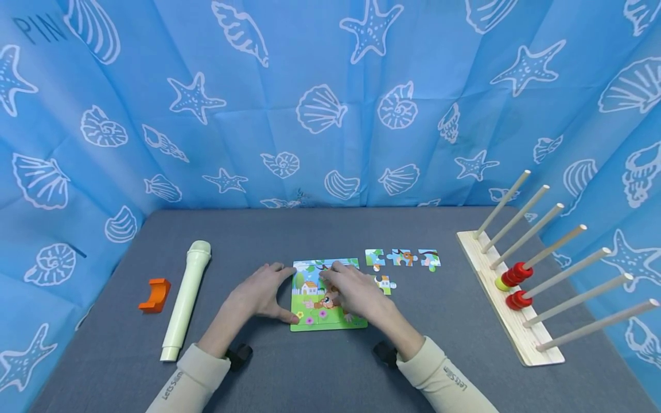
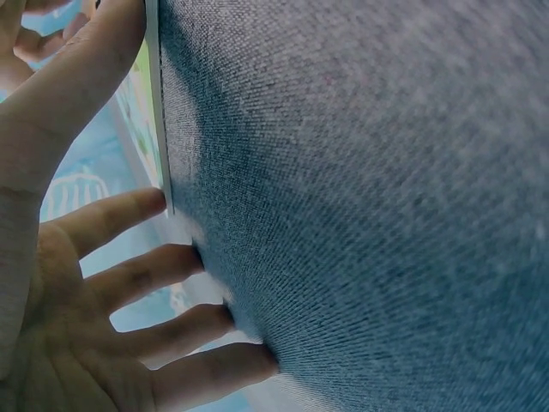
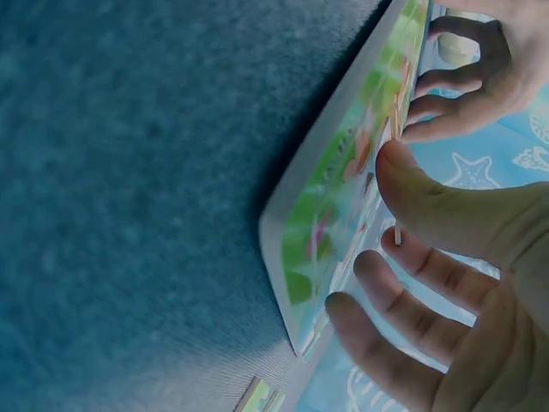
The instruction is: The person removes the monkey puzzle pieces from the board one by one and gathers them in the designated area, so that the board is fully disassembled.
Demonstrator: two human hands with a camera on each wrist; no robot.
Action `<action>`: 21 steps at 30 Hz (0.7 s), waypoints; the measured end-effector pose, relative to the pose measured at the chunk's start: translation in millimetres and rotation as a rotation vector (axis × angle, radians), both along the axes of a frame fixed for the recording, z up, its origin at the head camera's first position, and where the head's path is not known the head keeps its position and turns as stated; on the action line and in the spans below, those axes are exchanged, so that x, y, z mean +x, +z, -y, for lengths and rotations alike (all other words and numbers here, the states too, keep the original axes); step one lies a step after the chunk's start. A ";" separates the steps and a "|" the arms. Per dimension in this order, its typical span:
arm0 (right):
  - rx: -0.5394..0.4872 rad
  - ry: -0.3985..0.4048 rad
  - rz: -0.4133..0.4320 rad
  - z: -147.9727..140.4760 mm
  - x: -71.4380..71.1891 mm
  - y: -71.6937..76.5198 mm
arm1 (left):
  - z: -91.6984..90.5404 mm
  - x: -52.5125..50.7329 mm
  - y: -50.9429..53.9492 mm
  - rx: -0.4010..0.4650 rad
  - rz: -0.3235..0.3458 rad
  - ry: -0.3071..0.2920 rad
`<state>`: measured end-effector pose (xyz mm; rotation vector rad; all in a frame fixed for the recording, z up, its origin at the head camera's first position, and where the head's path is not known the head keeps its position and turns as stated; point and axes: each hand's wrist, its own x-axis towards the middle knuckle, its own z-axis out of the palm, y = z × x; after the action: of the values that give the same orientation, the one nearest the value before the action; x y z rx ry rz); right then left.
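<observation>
A jigsaw puzzle board (image 1: 330, 326) with a house, flowers and an animal lies flat on the grey table. My left hand (image 1: 260, 291) spans its left side, thumb at the lower left corner. In the left wrist view, the index fingertip (image 2: 154, 201) touches the board's edge and the other fingers reach the cloth. Over the board's middle, my right hand (image 1: 356, 288) pinches a thin puzzle piece (image 3: 397, 233), seen edge-on between thumb and index finger; its picture is hidden. Several loose pieces (image 1: 402, 257) lie beyond the board to the right, one piece (image 1: 384, 284) close to its edge.
To the left are a pale green microphone-shaped stick (image 1: 188, 298) and an orange curved block (image 1: 155, 295). A wooden peg stand (image 1: 516, 321) with red rings (image 1: 518, 273) stands at the right. A blue shell-print curtain (image 1: 330, 149) borders the table.
</observation>
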<state>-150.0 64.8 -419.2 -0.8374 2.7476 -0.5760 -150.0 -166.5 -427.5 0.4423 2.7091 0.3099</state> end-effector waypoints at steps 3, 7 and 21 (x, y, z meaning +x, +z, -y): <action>-0.016 -0.012 -0.001 -0.1 -0.3 -1.3 | -0.2 0.3 0.1 0.001 -0.004 -0.003; -0.040 -0.002 0.004 -0.6 -0.8 -2.2 | -0.4 0.5 0.2 -0.002 -0.006 -0.005; -0.036 -0.012 0.017 -4.5 -1.7 -2.5 | 0.5 1.0 -0.6 0.001 -0.007 -0.007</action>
<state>-151.6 69.3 -421.7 -0.8212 2.7367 -0.6329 -149.0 -167.1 -428.1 0.4540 2.7138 0.3087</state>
